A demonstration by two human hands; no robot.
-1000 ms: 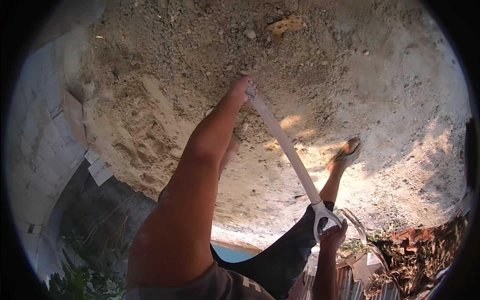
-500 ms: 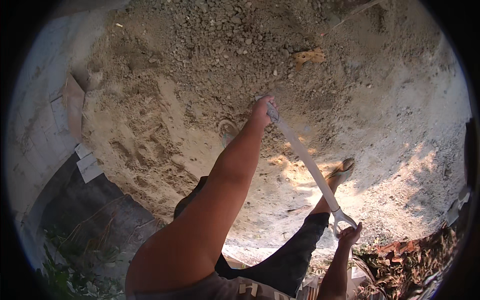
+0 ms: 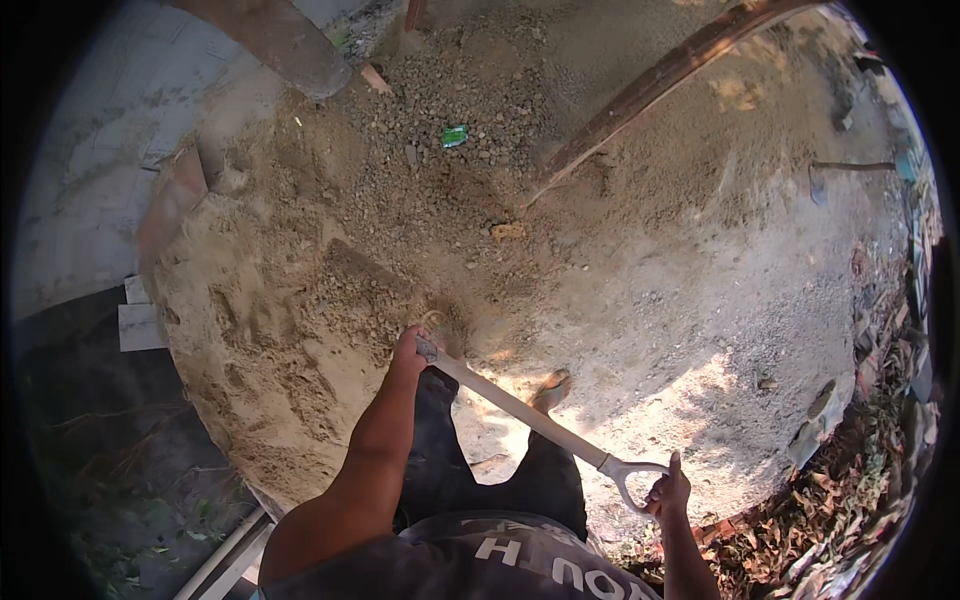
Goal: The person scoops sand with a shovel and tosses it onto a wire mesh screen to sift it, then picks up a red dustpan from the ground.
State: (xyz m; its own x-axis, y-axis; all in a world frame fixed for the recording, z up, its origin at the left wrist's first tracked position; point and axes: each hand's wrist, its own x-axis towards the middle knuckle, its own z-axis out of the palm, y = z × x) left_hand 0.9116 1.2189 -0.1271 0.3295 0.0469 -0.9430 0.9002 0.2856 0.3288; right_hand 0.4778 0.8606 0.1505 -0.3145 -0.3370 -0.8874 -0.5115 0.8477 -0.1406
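A long pale shovel (image 3: 520, 408) with a D-shaped grip slants across the front of my body, its grip end at the lower right. My left hand (image 3: 410, 347) is closed around the low end of the shaft, where grey dirt coats it. The fingers of my right hand (image 3: 669, 492) wrap the D-grip, thumb pointing up. Past my left hand the blade blends into the sand and gravel (image 3: 370, 270), so I cannot make out its edges or load. My foot (image 3: 552, 390) rests on the sand just beyond the shaft.
A wooden beam (image 3: 660, 90) slants down to the sand ahead, near a yellow-brown leaf (image 3: 508, 231). A green packet (image 3: 455, 136) lies on gravel. Another beam (image 3: 285, 45) stands far left. A long-handled tool (image 3: 850, 166) lies far right. Dry leaves (image 3: 790, 530) cover the lower right.
The view has tilted up, showing more ground ahead. The shovel now lies flatter across my body. My left hand has come nearer and leftward; both hands keep their hold.
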